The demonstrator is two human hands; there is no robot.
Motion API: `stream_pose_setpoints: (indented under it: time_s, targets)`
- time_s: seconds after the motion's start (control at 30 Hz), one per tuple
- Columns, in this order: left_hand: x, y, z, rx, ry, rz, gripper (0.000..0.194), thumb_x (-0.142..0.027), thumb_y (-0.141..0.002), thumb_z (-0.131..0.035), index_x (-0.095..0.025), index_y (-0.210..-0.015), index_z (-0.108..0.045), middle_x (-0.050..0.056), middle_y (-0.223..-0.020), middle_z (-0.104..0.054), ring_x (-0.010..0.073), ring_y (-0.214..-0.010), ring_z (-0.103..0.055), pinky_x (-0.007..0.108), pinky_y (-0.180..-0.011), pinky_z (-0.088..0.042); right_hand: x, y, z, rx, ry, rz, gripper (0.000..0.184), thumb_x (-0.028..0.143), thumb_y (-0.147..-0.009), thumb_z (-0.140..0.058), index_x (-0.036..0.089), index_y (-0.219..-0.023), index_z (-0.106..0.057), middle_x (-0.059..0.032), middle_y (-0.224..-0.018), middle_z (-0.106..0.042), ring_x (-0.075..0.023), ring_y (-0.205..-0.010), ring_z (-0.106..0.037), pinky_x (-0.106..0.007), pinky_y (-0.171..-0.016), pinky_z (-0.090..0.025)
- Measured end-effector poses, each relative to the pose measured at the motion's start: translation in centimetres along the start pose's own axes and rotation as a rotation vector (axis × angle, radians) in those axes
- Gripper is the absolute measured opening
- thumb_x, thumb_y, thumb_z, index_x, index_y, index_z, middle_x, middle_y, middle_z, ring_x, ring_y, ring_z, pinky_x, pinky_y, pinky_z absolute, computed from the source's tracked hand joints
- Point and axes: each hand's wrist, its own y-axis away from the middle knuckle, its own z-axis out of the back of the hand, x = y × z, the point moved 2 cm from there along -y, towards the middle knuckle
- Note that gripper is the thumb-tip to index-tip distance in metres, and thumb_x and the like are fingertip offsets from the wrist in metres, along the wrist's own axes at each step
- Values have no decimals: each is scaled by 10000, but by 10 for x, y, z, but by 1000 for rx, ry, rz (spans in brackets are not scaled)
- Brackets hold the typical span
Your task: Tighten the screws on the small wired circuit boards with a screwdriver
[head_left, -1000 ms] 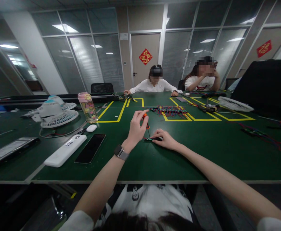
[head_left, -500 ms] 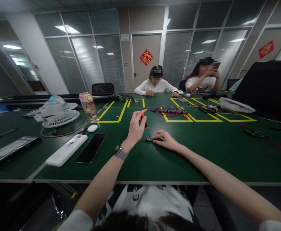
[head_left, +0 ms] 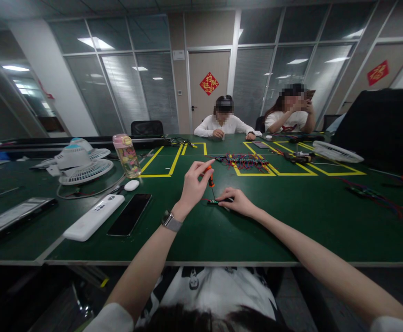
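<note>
My left hand (head_left: pixel 196 182), with a watch on its wrist, is closed around the handle of an orange and black screwdriver (head_left: pixel 211 181). The screwdriver stands nearly upright, its thin shaft reaching down to a small green circuit board (head_left: pixel 212 202). That board lies on the green table (head_left: pixel 183 237). From the right, my right hand (head_left: pixel 237 201) pinches the board's right end and keeps it against the tabletop. Its fingers cover part of the board. Whether the screwdriver tip sits in a screw is too small to see.
Beyond my hands lies a bundle of boards with red and blue wires (head_left: pixel 244 161). To the left are a phone (head_left: pixel 130 215), a white power bank (head_left: pixel 94 217), a bottle (head_left: pixel 127 156) and white fans (head_left: pixel 84 163). More wired boards (head_left: pixel 370 193) lie right. Two people sit opposite.
The fingers of my left hand have shifted slightly on the screwdriver handle, which leans a little differently. My right hand and the board stay in place.
</note>
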Motion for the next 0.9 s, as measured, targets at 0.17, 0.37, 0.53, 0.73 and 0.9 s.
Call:
stream_pose_setpoints:
  time_s: [0.17,0.37,0.53,0.73,0.9]
  targets:
    - [3,-1,-4,72,226,49,338,-201,-934,-417,-207,-1247,-545,86,-1249,-579,172,-1087,-597,330,-962,-468,-3,0,-1,6,-22,-7,185,310,-777,-689,200,-910,-756,-59,-790,-659,-187,-772,-607,-320,-748,-474]
    - [5,-2,-4,-40,208,95,193,-235,-827,-612,-191,-1006,-668,51,-973,-625,139,-856,-631,234,-742,-539,-3,-1,-1,11,-29,-13,184,319,-776,-686,200,-897,-757,-62,-800,-664,-195,-787,-609,-327,-754,-476]
    - [0,0,-4,-6,122,60,193,-279,-842,-601,-213,-1011,-666,50,-1005,-582,148,-909,-601,230,-743,-523,-3,-1,-1,6,-27,-14,165,290,-772,-687,196,-888,-757,-61,-799,-669,-195,-791,-609,-330,-762,-475]
    - [-1,0,-11,155,352,80,300,-211,-916,-451,-210,-1189,-575,82,-1197,-581,178,-1045,-607,298,-883,-500,-3,-1,0,9,-37,-12,158,274,-769,-688,184,-880,-756,-68,-806,-675,-198,-792,-615,-332,-764,-475]
    - [3,-1,-13,64,278,92,229,-234,-867,-553,-195,-1084,-620,56,-1002,-613,142,-860,-629,249,-761,-528,-4,-1,-1,13,-26,-16,159,270,-766,-695,186,-886,-757,-71,-820,-677,-202,-809,-607,-334,-776,-472]
